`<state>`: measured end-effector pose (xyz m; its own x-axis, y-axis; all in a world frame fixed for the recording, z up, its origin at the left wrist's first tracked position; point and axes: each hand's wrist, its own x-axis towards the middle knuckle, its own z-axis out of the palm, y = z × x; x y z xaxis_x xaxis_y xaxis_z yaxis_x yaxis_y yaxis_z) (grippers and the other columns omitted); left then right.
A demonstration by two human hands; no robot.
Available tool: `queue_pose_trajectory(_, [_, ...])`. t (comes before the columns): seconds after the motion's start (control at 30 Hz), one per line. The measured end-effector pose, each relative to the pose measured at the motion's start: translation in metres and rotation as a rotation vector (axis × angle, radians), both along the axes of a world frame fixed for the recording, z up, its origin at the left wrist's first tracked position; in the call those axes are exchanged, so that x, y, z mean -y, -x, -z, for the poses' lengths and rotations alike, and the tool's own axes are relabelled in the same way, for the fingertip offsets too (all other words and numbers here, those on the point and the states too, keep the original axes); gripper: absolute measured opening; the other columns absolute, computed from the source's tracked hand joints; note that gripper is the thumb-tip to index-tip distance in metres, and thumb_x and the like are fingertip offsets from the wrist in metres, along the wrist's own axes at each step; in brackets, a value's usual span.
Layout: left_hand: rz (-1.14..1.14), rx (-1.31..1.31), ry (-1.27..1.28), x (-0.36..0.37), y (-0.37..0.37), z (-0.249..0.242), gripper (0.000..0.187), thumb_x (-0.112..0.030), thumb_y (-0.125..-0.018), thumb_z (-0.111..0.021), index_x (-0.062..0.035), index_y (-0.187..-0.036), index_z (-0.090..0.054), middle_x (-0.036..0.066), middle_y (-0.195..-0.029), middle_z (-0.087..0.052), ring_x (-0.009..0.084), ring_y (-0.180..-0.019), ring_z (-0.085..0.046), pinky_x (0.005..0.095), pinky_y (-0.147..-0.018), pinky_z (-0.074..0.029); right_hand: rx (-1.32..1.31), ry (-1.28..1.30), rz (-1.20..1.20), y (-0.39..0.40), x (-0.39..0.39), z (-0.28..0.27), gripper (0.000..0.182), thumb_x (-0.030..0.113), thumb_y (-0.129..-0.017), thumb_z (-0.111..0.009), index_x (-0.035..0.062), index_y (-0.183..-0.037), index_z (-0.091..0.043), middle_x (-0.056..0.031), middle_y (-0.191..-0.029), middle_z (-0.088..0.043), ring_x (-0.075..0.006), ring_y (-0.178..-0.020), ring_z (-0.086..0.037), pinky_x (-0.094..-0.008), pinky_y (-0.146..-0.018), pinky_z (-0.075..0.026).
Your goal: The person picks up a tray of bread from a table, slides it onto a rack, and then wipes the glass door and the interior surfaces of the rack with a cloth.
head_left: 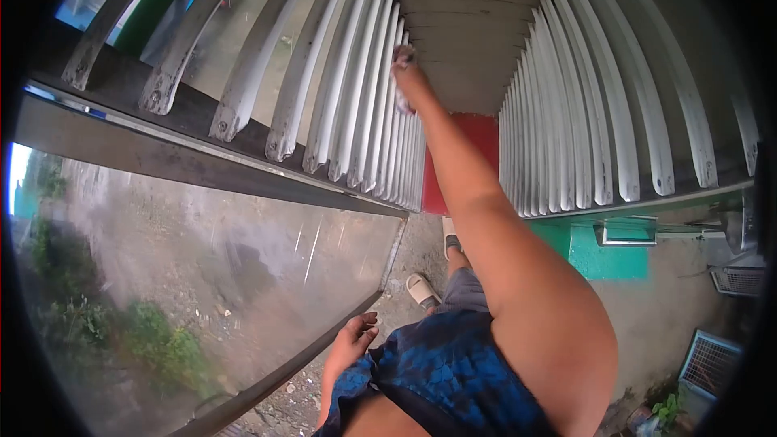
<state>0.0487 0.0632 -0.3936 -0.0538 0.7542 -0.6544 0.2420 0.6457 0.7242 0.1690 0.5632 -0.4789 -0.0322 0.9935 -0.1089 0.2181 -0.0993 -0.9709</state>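
Observation:
My right arm stretches far forward, with my right hand (412, 79) closed around a crumpled whitish cloth (401, 102). That hand is against the left row of white slats (340, 89), near their far end; whether the fingers touch a slat is too small to tell. My left hand (354, 338) hangs low by my hip, its fingers loosely bent and holding nothing. It is close to the dark lower edge of a clear panel (267, 243) on the left.
A second row of slats (599, 105) stands on the right, above a green panel (619, 251). Past my arm is a red surface (477, 142). My sandalled feet (422, 290) are on concrete. Wire-mesh frames (711, 364) and a small plant (668, 411) sit at lower right.

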Motion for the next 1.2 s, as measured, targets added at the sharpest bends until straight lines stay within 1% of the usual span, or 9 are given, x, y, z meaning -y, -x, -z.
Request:
queue_pose_trajectory(0.17, [0.131, -0.065, -0.029, -0.022, -0.008, -0.011, 0.031, -0.01, -0.084, -0.056, 0.0025, -0.112, -0.051, 0.015, -0.103, -0.059, 0.0228, -0.094, -0.058, 0.0325, -0.081, -0.046, 0.089, 0.09, -0.157, -0.009, 0.147, -0.037, 0.039, 0.038, -0.081, -0.052, 0.0003, -0.075, -0.06, -0.0145, -0.056, -0.057, -0.0261, -0.053, -0.059, -0.0361, -0.052, -0.046])
queue_pose_trajectory(0.4, [0.192, -0.059, -0.036, -0.041, -0.015, -0.017, 0.032, -0.012, -0.085, -0.056, 0.0021, -0.113, -0.051, 0.016, -0.104, -0.059, 0.0233, -0.095, -0.058, 0.0325, -0.082, -0.045, 0.217, 0.112, -0.892, -0.046, 0.237, -0.039, 0.054, 0.049, -0.077, -0.054, -0.0049, -0.082, -0.062, -0.0189, -0.073, -0.062, -0.029, -0.068, -0.061, -0.0403, -0.065, -0.046])
queue_pose_trajectory(0.47, [0.184, -0.066, -0.069, -0.04, -0.01, -0.013, 0.032, -0.012, -0.085, -0.055, 0.0019, -0.113, -0.05, 0.016, -0.103, -0.059, 0.0231, -0.096, -0.057, 0.0322, -0.082, -0.045, -0.128, 0.28, -0.502, -0.063, 0.213, -0.039, 0.04, 0.039, -0.08, -0.057, -0.0009, -0.086, -0.063, -0.0091, -0.087, -0.064, -0.0188, -0.079, -0.061, -0.0324, -0.068, -0.046])
queue_pose_trajectory(0.57, [0.139, -0.11, -0.032, -0.031, -0.002, -0.009, 0.032, -0.013, -0.085, -0.055, 0.002, -0.113, -0.05, 0.016, -0.103, -0.059, 0.0219, -0.096, -0.057, 0.0318, -0.083, -0.044, -0.499, 0.25, 0.141, -0.078, 0.108, -0.023, 0.04, 0.042, -0.084, -0.048, 0.0046, -0.079, -0.061, -0.0071, -0.068, -0.061, -0.0146, -0.056, -0.057, -0.0274, -0.052, -0.045])
queue_pose_trajectory(0.8, [0.006, -0.078, 0.051, -0.005, -0.005, -0.002, 0.033, -0.014, -0.086, -0.055, 0.0018, -0.114, -0.049, 0.016, -0.105, -0.058, 0.0223, -0.097, -0.057, 0.0323, -0.085, -0.044, -0.15, 0.098, 0.099, 0.0, -0.111, 0.05, 0.035, 0.036, -0.083, -0.046, 0.0058, -0.094, -0.06, -0.0107, -0.092, -0.06, -0.0194, -0.077, -0.055, -0.0315, -0.071, -0.044])
queue_pose_trajectory(0.9, [0.011, -0.065, 0.059, 0.002, -0.005, 0.0, 0.033, -0.015, -0.086, -0.054, 0.0019, -0.115, -0.049, 0.016, -0.106, -0.058, 0.0226, -0.098, -0.057, 0.0325, -0.085, -0.044, -0.125, 0.026, 0.067, 0.013, -0.113, 0.08, 0.027, 0.032, -0.078, -0.052, 0.0114, -0.093, -0.063, -0.0091, -0.091, -0.06, -0.017, -0.077, -0.053, -0.0301, -0.069, -0.043])
queue_pose_trajectory(0.97, [0.008, -0.044, 0.025, 0.01, -0.003, 0.007, 0.032, -0.013, -0.085, -0.055, 0.0023, -0.113, -0.051, 0.016, -0.105, -0.059, 0.0225, -0.097, -0.057, 0.0322, -0.084, -0.044, -0.609, -0.103, -0.044, 0.029, -0.125, 0.14, 0.023, 0.029, -0.075, -0.056, 0.0152, -0.092, -0.065, -0.008, -0.091, -0.06, -0.0154, -0.078, -0.052, -0.0292, -0.068, -0.042])
queue_pose_trajectory(1.0, [0.009, -0.05, 0.033, 0.009, -0.005, 0.004, 0.031, -0.012, -0.085, -0.055, 0.0026, -0.112, -0.052, 0.015, -0.104, -0.059, 0.0223, -0.097, -0.057, 0.0321, -0.083, -0.045, -0.124, 0.23, 0.048, -0.007, -0.026, 0.026, 0.037, 0.037, -0.08, -0.053, 0.0032, -0.094, -0.061, -0.0145, -0.087, -0.06, -0.0229, -0.078, -0.055, -0.0437, -0.068, -0.042])
queue_pose_trajectory(1.2, [0.033, 0.014, 0.029, 0.004, -0.01, 0.004, 0.031, -0.012, -0.085, -0.055, 0.0012, -0.113, -0.051, 0.015, -0.104, -0.058, 0.0216, -0.095, -0.057, 0.0318, -0.082, -0.045, -0.006, 0.208, -0.122, -0.015, 0.12, 0.02, 0.045, 0.038, -0.079, -0.053, -0.0061, -0.085, -0.059, -0.0188, -0.068, -0.06, -0.0266, -0.062, -0.061, -0.0376, -0.059, -0.045])
